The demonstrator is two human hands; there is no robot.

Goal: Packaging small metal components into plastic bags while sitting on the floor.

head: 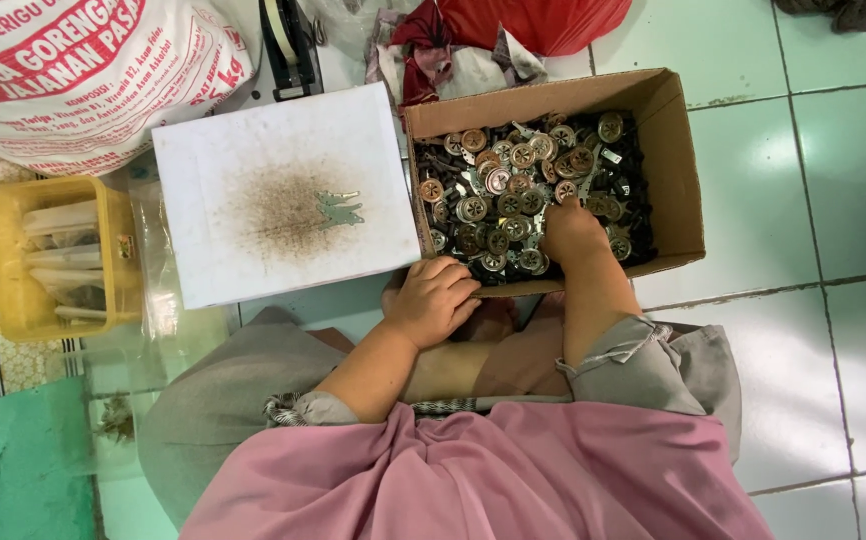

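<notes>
**Right hand in the box of metal parts, left hand waiting at its near corner**

The right hand [571, 232] is down among the round metal discs [513, 185], its fingers buried in the pile — I cannot tell whether they are curled around a piece or only pressing on the heap. The discs, mixed with darker bits, fill the cardboard box [675, 150] from wall to wall, and the hand sits near the middle of the box's near edge.

The left hand [433, 300] rests just outside the box's near left corner, fingers curled loosely inward, gripping nothing that I can see.

Left of the box, touching its left wall, lies a white board [213, 160] with a dark dusty stain and a few small greenish pieces [339, 209] at its centre. Further left on the floor stands a yellow basket [13, 300]; beyond the board's far edge slumps a printed white sack [83, 70].
</notes>
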